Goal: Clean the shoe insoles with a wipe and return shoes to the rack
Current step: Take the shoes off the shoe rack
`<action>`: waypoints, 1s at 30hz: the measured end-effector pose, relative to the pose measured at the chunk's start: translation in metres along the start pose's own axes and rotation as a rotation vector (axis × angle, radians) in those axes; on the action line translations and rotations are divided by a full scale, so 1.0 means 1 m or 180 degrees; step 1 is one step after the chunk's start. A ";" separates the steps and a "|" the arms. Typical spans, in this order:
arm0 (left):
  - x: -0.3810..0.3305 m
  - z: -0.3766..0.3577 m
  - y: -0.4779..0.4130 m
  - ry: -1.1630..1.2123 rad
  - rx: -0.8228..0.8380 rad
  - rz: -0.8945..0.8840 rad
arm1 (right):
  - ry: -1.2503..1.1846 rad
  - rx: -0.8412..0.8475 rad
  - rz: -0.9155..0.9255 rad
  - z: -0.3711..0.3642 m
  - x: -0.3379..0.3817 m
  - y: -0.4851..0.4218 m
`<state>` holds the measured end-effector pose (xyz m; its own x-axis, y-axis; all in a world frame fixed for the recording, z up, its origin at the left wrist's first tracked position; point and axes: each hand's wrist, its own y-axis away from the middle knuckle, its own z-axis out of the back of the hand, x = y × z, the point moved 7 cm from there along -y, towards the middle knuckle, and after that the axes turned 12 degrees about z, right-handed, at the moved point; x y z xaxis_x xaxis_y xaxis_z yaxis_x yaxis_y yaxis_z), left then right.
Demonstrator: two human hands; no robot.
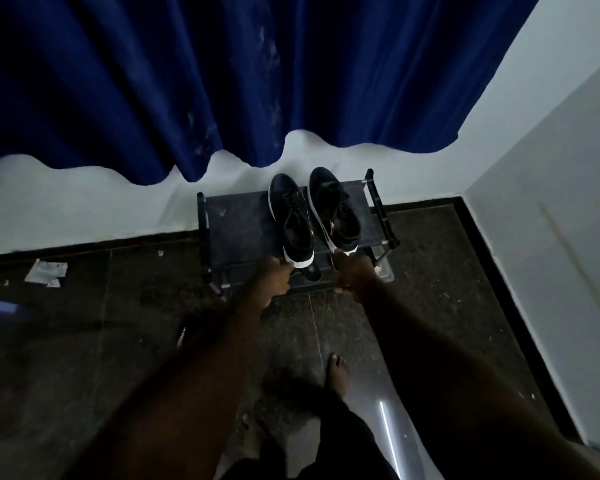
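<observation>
Head view: your left hand (274, 277) has its fingers curled round the white heel of the left sneaker (291, 220). Your right hand (354, 271) grips the heel of the right sneaker (336, 209) the same way. Both black sneakers lie side by side on the top shelf of the black shoe rack (232, 223), toes toward the white wall (84, 209), heels at the front edge. A blue curtain (222, 81) hangs above the rack. Crumpled white paper (45, 271) lies on the dark floor (430, 289), well to the left. Your bare foot (336, 372) stands lower in the view.
</observation>
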<state>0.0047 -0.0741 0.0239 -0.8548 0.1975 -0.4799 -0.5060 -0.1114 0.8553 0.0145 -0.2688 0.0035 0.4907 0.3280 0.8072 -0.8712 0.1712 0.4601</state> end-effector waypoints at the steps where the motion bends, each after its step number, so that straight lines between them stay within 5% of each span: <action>1: -0.006 -0.003 -0.007 -0.0030 -0.0085 -0.0011 | -0.0040 -0.0052 -0.0006 0.003 -0.008 -0.016; 7: -0.033 -0.028 -0.049 0.0363 -0.0358 0.0182 | -0.0257 -0.0257 -0.0335 0.007 -0.123 -0.169; 18: -0.028 -0.058 -0.100 0.0340 -0.0248 0.0686 | -0.0119 -0.0152 -0.0402 0.012 -0.081 -0.166; 30: -0.025 -0.069 -0.125 0.1292 0.0110 0.0792 | -0.0409 -0.0014 -0.0781 -0.010 -0.098 -0.186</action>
<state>0.0813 -0.1320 -0.0846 -0.9290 -0.2281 -0.2913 -0.2820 -0.0732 0.9566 0.1284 -0.3237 -0.1647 0.6844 0.1557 0.7123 -0.7260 0.2350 0.6463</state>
